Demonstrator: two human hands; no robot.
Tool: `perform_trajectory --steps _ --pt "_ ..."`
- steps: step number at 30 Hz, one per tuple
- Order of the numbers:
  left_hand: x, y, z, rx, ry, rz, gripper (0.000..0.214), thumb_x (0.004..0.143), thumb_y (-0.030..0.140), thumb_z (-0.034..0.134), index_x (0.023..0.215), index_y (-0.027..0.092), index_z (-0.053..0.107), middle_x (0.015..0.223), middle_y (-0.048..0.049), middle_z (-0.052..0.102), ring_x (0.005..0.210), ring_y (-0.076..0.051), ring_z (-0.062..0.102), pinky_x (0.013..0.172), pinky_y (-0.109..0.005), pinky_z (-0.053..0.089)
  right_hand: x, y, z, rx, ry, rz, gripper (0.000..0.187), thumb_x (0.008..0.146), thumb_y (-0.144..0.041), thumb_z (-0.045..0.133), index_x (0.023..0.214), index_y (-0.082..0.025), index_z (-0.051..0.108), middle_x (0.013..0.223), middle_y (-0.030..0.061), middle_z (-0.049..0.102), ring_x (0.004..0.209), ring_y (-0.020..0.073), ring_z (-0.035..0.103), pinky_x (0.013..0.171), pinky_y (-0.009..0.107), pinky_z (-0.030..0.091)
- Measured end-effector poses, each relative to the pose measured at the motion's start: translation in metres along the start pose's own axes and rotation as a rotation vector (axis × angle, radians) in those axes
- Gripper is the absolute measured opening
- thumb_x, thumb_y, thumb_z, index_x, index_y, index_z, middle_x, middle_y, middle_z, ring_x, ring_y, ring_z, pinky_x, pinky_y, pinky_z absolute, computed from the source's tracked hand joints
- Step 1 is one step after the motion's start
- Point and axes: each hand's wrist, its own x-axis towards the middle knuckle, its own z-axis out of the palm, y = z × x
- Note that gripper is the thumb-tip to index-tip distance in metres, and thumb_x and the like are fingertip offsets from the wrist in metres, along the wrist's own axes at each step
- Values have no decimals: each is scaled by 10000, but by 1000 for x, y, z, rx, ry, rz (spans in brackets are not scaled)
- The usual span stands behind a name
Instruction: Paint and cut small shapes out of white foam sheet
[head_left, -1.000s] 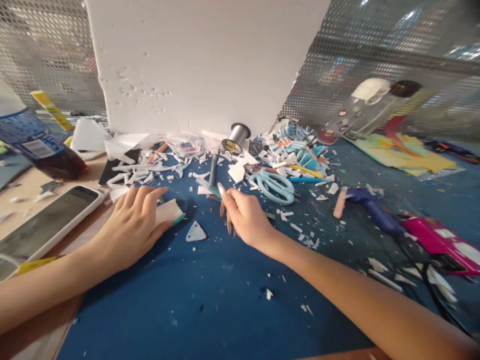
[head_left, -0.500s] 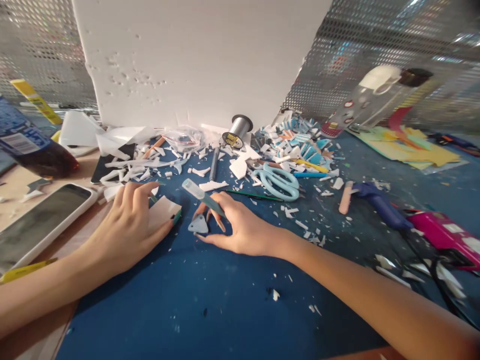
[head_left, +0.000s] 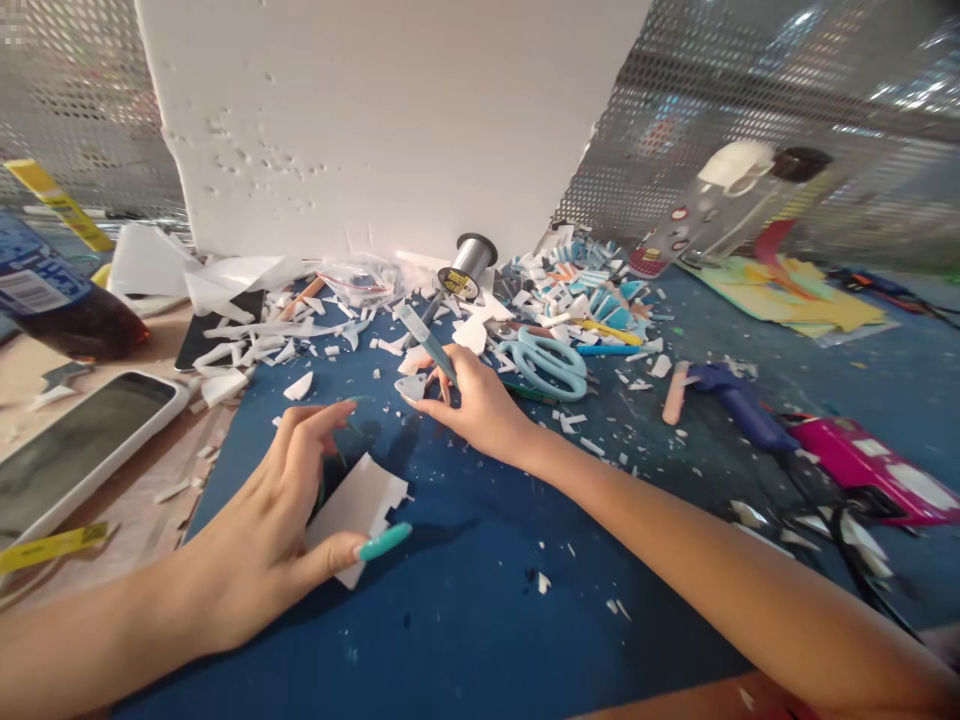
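My left hand (head_left: 292, 510) hovers low over the blue mat with fingers apart and long teal nails showing. Its thumb crosses the lower edge of a flat white piece (head_left: 367, 500) with a notched right side. The curled fingers partly hide that piece's left side. Further off, my right hand (head_left: 472, 405) is closed around a slim grey-blue tool (head_left: 431, 345) with a translucent end, which slants up and left. At that hand's thumb and fingertips sits a small pale triangular piece (head_left: 411, 387) with small holes.
Light-blue scissors (head_left: 551, 365), a wire spool (head_left: 469, 265) and a heap of white and blue scraps (head_left: 592, 290) lie behind my right hand. On the left are a phone (head_left: 82, 450) and a dark drink bottle (head_left: 67, 300). A blue glue gun (head_left: 742, 405) rests at right.
My left hand has come nearer and its fingers have spread; the white piece has shifted nearer too. My right hand has moved away from me with the tool and triangular piece.
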Motion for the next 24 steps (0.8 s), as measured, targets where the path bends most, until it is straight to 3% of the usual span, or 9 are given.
perform_trajectory --steps 5,7,10,14,16,19,22,24 --pt "1 2 -16 -13 -157 36 786 857 661 602 1510 333 310 1332 -124 499 874 -251 662 684 -380 615 -7 -8 -4 22 61 -34 283 869 -372 672 938 -229 439 827 11 491 848 208 518 753 349 440" --pt "5 -3 -21 -33 -215 112 869 799 645 692 1513 319 319 1327 -123 524 887 -261 688 674 -365 628 -11 -14 -5 30 129 -41 252 924 -409 574 889 -238 393 843 28 490 872 214 516 766 363 442" --pt "12 -14 -20 -2 -297 238 785 836 547 721 1488 340 335 1388 -106 508 1046 -289 695 749 -351 636 -18 -23 -4 46 200 -23 237 1005 -395 409 828 -246 356 848 42 496 854 200 519 759 358 442" --pt "15 -22 -7 13 -222 326 602 968 497 585 1463 290 314 1345 -115 509 1126 -270 648 895 -357 597 -25 -36 1 61 110 -43 304 1040 -429 363 814 -232 411 793 29 541 753 169 539 692 318 441" --pt "14 -22 0 -9 -155 322 600 984 535 530 1457 256 289 1306 -130 492 1100 -265 627 895 -360 588 -27 -41 2 -69 94 -54 321 1039 -438 376 807 -223 430 776 35 563 709 163 534 655 306 427" --pt "13 -21 5 -48 -105 323 639 973 588 502 1451 237 264 1248 -132 466 1037 -260 603 849 -364 587 -28 -44 1 -391 92 56 281 1028 -366 386 826 -198 486 731 60 585 660 178 536 588 305 398" --pt "12 -20 3 -68 -120 335 587 991 555 490 1437 240 274 1214 -121 463 961 -233 597 816 -354 579 -23 -41 -1 -574 110 187 200 993 -258 411 936 -136 559 816 146 635 724 236 591 601 340 431" --pt "11 -20 1 -68 -129 342 561 1006 531 474 1438 232 275 1219 -127 465 946 -225 598 811 -347 574 -18 -37 -7 -634 164 226 202 970 -255 473 1010 -85 574 958 239 637 870 317 613 695 419 481"
